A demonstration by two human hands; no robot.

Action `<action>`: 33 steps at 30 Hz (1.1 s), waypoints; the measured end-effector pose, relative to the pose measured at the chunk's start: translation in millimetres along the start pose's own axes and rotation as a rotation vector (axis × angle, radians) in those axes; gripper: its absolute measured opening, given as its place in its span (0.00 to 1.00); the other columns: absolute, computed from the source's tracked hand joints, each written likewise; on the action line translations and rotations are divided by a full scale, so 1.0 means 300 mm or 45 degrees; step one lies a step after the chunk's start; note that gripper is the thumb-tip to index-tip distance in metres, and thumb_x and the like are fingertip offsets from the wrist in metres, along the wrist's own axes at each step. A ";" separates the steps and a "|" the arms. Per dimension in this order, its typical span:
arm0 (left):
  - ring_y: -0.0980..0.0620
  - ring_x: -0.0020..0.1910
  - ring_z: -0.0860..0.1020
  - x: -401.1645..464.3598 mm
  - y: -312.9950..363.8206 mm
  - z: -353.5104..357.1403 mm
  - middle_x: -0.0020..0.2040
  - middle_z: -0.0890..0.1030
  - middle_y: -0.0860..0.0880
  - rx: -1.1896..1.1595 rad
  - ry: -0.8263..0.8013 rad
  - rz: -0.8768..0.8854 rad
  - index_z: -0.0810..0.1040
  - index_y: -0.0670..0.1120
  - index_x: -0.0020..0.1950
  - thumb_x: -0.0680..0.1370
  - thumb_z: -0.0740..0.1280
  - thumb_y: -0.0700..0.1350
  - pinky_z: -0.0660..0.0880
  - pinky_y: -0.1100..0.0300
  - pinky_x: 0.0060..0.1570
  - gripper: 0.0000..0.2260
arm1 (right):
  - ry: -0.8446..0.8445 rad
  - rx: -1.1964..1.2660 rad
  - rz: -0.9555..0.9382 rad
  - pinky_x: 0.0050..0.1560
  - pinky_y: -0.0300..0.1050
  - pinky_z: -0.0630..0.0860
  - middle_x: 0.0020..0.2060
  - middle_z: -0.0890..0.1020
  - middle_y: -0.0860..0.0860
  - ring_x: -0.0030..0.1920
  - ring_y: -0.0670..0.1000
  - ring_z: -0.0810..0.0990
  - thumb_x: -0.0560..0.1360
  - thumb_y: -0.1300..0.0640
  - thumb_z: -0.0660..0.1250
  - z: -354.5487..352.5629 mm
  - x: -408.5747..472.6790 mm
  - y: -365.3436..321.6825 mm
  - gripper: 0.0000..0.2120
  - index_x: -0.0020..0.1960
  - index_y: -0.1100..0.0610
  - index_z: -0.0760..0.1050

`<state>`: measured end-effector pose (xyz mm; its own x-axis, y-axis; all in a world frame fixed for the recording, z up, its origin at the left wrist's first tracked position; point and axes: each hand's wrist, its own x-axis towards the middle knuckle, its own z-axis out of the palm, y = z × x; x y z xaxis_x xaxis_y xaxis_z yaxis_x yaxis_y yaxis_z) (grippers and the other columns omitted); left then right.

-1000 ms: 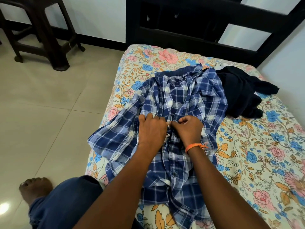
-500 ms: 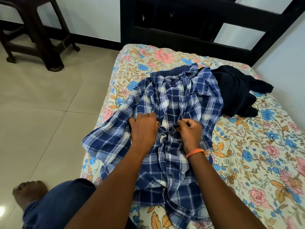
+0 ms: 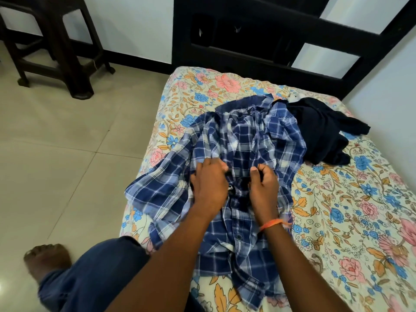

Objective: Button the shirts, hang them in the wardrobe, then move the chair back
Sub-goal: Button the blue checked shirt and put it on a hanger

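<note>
A blue and white plaid shirt [image 3: 245, 140] lies spread on the floral bed [image 3: 351, 221], collar toward the headboard. My left hand [image 3: 208, 185] grips the left front edge of the shirt at mid-chest. My right hand [image 3: 264, 188], with an orange band on its wrist, pinches the right front edge. The two edges are a small gap apart between my hands. Lower down the placket is closed, with dark buttons showing. A dark navy shirt [image 3: 319, 129] lies crumpled beside the plaid one, to its right.
A dark headboard [image 3: 258, 41] stands at the far end of the bed. A dark chair [image 3: 56, 52] stands on the tiled floor at the upper left. My knee and bare foot [image 3: 46, 258] are at the lower left by the bed's edge.
My hands have drawn slightly apart, opening a gap between the front edges of the plaid shirt. The view has shifted a little.
</note>
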<state>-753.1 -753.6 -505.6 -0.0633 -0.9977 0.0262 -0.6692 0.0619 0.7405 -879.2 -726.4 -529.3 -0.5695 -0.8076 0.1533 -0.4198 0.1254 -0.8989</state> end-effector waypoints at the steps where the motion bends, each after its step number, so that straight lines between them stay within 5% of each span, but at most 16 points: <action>1: 0.49 0.57 0.74 -0.025 0.015 -0.004 0.52 0.79 0.53 -0.048 0.026 0.021 0.77 0.53 0.46 0.81 0.64 0.41 0.69 0.43 0.59 0.08 | 0.019 -0.058 -0.105 0.43 0.42 0.71 0.40 0.76 0.50 0.40 0.49 0.72 0.81 0.56 0.64 -0.005 -0.036 -0.023 0.07 0.47 0.58 0.74; 4: 0.50 0.49 0.75 -0.091 0.040 -0.007 0.44 0.79 0.52 -0.201 -0.066 0.050 0.75 0.50 0.39 0.81 0.60 0.43 0.69 0.45 0.54 0.12 | 0.105 -0.207 -0.300 0.43 0.37 0.68 0.41 0.75 0.48 0.42 0.47 0.72 0.80 0.59 0.65 -0.019 -0.138 -0.064 0.04 0.47 0.58 0.76; 8: 0.51 0.41 0.76 -0.136 -0.002 0.021 0.40 0.78 0.52 -0.334 -0.278 0.112 0.77 0.46 0.43 0.82 0.60 0.43 0.72 0.52 0.45 0.10 | 0.147 -0.161 -0.221 0.45 0.47 0.74 0.43 0.80 0.51 0.44 0.52 0.78 0.78 0.57 0.66 -0.036 -0.198 -0.025 0.07 0.49 0.60 0.79; 11: 0.54 0.36 0.76 -0.160 -0.019 0.014 0.39 0.78 0.50 -0.486 -0.319 0.072 0.76 0.45 0.43 0.82 0.60 0.41 0.72 0.59 0.37 0.10 | 0.096 -0.142 -0.185 0.44 0.42 0.75 0.43 0.81 0.51 0.43 0.47 0.79 0.78 0.60 0.68 -0.061 -0.227 -0.022 0.04 0.50 0.61 0.81; 16: 0.48 0.40 0.78 -0.182 -0.026 -0.009 0.40 0.79 0.47 -0.598 -0.320 0.043 0.76 0.45 0.41 0.81 0.61 0.40 0.77 0.51 0.43 0.10 | 0.035 -0.018 -0.074 0.41 0.26 0.72 0.43 0.82 0.48 0.43 0.39 0.79 0.78 0.59 0.69 -0.072 -0.269 -0.044 0.01 0.49 0.55 0.80; 24: 0.50 0.40 0.78 -0.211 -0.036 -0.016 0.40 0.79 0.49 -0.607 -0.247 0.022 0.77 0.44 0.42 0.81 0.62 0.40 0.77 0.52 0.44 0.09 | 0.058 0.020 -0.014 0.40 0.29 0.73 0.43 0.83 0.50 0.44 0.43 0.81 0.78 0.59 0.69 -0.061 -0.303 -0.057 0.02 0.50 0.54 0.79; 28: 0.55 0.38 0.77 -0.214 -0.031 -0.017 0.39 0.79 0.51 -0.640 -0.263 0.021 0.78 0.46 0.42 0.81 0.62 0.40 0.76 0.56 0.43 0.09 | 0.063 0.068 0.060 0.46 0.42 0.79 0.44 0.84 0.50 0.46 0.47 0.82 0.77 0.59 0.70 -0.059 -0.305 -0.055 0.03 0.50 0.53 0.80; 33: 0.54 0.39 0.77 -0.205 -0.038 -0.012 0.41 0.80 0.49 -0.718 -0.256 -0.020 0.78 0.45 0.43 0.81 0.62 0.40 0.76 0.57 0.43 0.09 | 0.035 0.122 0.070 0.45 0.37 0.76 0.45 0.83 0.48 0.46 0.43 0.82 0.77 0.60 0.70 -0.062 -0.307 -0.070 0.06 0.48 0.50 0.80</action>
<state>-739.0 -693.1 -513.4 -0.2324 -0.9697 -0.0747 -0.1785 -0.0329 0.9834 -831.1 -643.8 -516.8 -0.6093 -0.7849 0.1126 -0.3185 0.1123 -0.9413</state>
